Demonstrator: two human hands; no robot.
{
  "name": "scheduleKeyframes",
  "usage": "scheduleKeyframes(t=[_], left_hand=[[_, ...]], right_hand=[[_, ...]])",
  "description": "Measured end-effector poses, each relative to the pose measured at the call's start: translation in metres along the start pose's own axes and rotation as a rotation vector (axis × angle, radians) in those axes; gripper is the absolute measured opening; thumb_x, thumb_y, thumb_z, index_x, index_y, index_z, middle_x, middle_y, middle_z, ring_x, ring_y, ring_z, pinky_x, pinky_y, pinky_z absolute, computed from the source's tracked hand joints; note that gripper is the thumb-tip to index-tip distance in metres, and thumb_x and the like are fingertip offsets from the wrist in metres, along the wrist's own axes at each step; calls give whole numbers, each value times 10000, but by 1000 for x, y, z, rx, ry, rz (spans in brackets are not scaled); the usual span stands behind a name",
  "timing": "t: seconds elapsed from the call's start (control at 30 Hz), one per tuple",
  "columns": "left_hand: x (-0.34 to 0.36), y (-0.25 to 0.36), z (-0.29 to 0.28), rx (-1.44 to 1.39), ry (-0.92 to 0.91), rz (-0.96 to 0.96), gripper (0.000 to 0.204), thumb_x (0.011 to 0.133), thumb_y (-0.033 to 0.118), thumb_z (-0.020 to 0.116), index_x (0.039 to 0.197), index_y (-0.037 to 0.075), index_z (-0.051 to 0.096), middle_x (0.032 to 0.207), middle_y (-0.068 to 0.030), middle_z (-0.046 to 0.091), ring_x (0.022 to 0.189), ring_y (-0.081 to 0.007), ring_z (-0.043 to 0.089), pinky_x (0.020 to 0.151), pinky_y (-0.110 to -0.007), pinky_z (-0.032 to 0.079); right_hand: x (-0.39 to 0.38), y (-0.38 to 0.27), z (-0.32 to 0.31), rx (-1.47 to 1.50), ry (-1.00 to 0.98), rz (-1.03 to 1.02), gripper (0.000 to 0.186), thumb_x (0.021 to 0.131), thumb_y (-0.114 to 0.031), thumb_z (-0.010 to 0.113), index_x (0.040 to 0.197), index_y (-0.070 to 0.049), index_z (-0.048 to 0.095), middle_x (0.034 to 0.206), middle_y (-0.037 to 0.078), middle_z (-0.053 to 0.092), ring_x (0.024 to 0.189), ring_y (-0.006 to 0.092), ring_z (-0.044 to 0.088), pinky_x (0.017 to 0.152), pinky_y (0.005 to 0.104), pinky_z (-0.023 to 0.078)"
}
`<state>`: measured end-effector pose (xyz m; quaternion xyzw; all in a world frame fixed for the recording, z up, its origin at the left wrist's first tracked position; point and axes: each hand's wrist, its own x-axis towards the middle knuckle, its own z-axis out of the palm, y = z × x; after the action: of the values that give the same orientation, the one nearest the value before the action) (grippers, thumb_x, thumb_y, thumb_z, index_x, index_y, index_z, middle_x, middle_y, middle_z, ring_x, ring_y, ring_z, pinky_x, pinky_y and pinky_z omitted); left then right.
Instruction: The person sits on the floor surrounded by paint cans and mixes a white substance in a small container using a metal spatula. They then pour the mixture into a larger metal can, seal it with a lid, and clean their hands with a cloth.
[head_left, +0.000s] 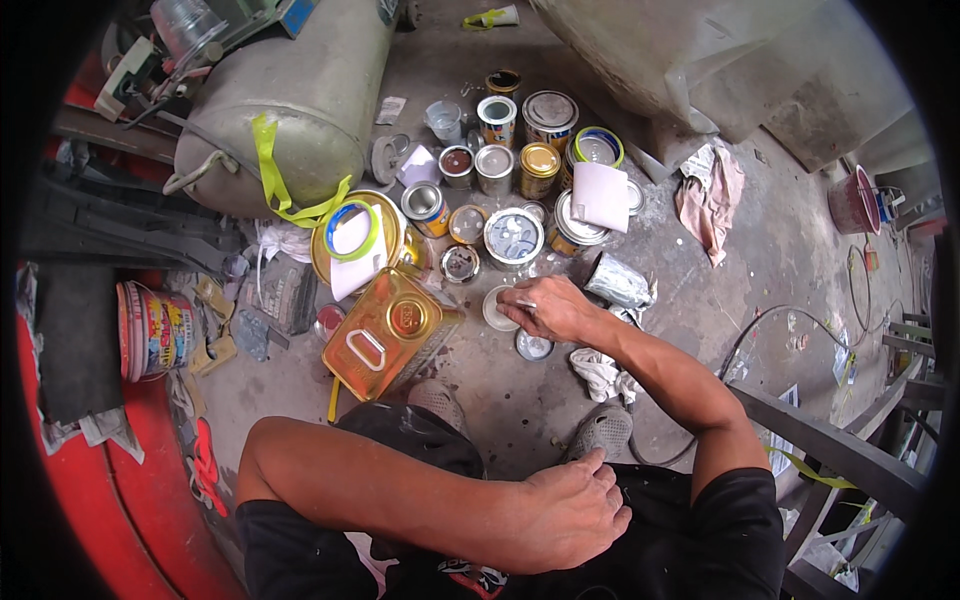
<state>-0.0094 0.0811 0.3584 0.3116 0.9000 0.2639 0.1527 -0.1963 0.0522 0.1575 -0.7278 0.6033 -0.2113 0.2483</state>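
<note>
My right hand [548,310] is closed, its fingers pinching what looks like a thin pale stick [526,304] over a small round container of whitish liquid [497,309]. The fingers hide most of the stick. A small tin of pale grey paint [534,345] stands just below that hand. On my dark-clothed right thigh rests my left hand [578,508], holding nothing, its fingers loosely bent and apart. Ahead of my right hand is an open can of grey paint [514,238]. A rectangular gold tin [378,338] with a white handle lies to the left.
Several paint cans [495,168] crowd the floor ahead. A grey tank [290,100] is at the far left, a colourful bucket [158,328] nearer. A silvery can [618,282] and white rag [603,375] lie right. A hose [765,315] curves toward a metal frame [810,415].
</note>
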Motion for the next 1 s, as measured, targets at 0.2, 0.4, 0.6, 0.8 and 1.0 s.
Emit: scheduleKeyframes(t=[0.2,0.4,0.6,0.8,1.0], left_hand=[[0,0,0,3,7,-1,455,933,207,534,1315,-25,625,1078,-186,689,1126,-340,658,1088,-517,450],[-2,0,0,11,14,-2,456,929,201,538,1315,-26,625,1051,-177,685,1110,-336,658,1088,-515,449],[-1,-1,-6,-15,-21,-1,456,927,196,537,1316,-26,623,1077,-187,690,1133,-343,658,1094,-514,444],[-1,0,0,-17,20,-8,448,921,189,544,1305,-26,627,1092,-190,694,1152,-348,657,1093,-510,444],[-1,-1,0,-22,19,-7,447,918,187,547,1304,-24,627,1069,-177,694,1127,-340,661,1090,-510,444]], right_hand=[[-2,1,0,-9,-21,12,152,916,-197,654,998,-69,654,866,172,713,817,423,687,700,526,553],[-1,-1,-1,-32,7,15,140,912,-177,649,990,-62,652,907,175,718,842,420,688,712,524,557],[-2,-1,0,8,-3,12,162,902,-168,650,1027,-64,660,925,174,723,852,416,692,726,524,561],[-2,0,0,-19,-41,17,178,921,-190,646,1040,-57,659,903,173,723,833,420,692,720,525,561],[-3,5,-1,-32,15,-10,167,934,-196,639,1021,-56,666,871,186,718,797,431,686,692,530,555]])
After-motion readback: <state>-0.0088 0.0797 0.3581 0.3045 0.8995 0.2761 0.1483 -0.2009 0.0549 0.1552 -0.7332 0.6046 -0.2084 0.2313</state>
